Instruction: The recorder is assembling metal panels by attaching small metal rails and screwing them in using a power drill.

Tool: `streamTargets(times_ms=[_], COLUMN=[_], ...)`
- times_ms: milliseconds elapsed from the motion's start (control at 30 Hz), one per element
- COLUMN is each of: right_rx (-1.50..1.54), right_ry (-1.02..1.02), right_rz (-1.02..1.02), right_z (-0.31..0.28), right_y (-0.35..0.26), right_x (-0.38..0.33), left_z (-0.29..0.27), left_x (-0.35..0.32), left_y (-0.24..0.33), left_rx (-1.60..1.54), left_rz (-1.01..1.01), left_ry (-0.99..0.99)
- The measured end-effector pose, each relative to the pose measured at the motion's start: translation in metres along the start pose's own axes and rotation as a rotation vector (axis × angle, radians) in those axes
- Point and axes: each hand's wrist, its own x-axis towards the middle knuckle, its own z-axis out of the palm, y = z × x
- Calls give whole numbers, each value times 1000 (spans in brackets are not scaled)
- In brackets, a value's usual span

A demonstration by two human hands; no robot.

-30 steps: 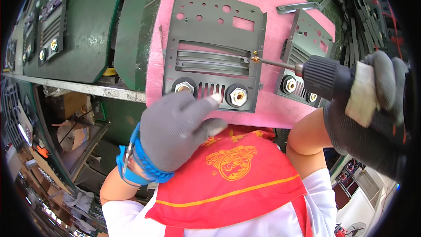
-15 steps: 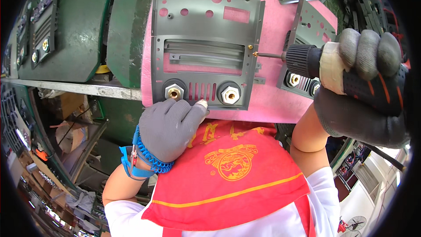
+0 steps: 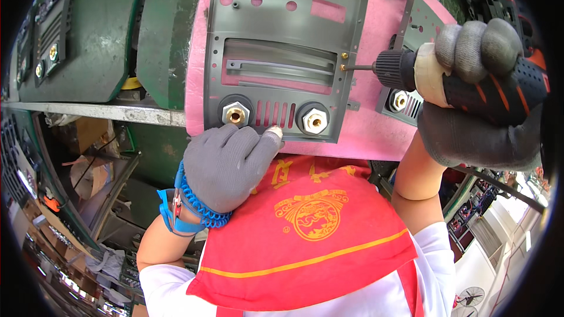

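Rightward of the grey perforated metal panel (image 3: 282, 53), the black-orange power screwdriver (image 3: 470, 79) is clamped in the right hand (image 3: 476, 100), bit horizontal at a brass edge screw (image 3: 343, 67); the left hand (image 3: 226, 164) is pressed flat below.

a factory workshop — green metal bench (image 3: 88, 47), stacked grey panels (image 3: 44, 35), power screwdriver (image 3: 470, 76).

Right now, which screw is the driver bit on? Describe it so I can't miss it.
Find the grey metal panel lying on the pink pad. On its right edge sit two small brass screws; the power screwdriver bit meets the lower screw, just below its twin.
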Motion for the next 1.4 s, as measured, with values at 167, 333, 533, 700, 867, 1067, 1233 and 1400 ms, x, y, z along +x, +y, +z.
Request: streamTargets(times_ms=[167,333,533,700,867,1067,1233,1400], right_rx=[64,79,89,72,47,32,44,52], right_ry=[-121,-155,-194,-215,-248,-282,-323,-352], right_rz=[46,64,69,53,22,12,19,30], right_z=[2,6,-10,-16,14,23,20,13], right_y=[2,5,-5,-8,-14,-20,-12,-6], right_x=[4,3,-7,-2,3,8,18,26], left_z=[-1,-2,-10,-30,-12,0,13,13], left_x=[-1,1,10,45,68,81,76,80], left_y=[2,2,7,13,9,11,-2,6], left_rx=[-19,-5,-131,-868,-1734,-1861,-2055,-2098], left_rz=[-3,20,-68,-505,-751,-728,-599,-774], left_ry=[-40,8,-36,41,-123,-91,-126,18])
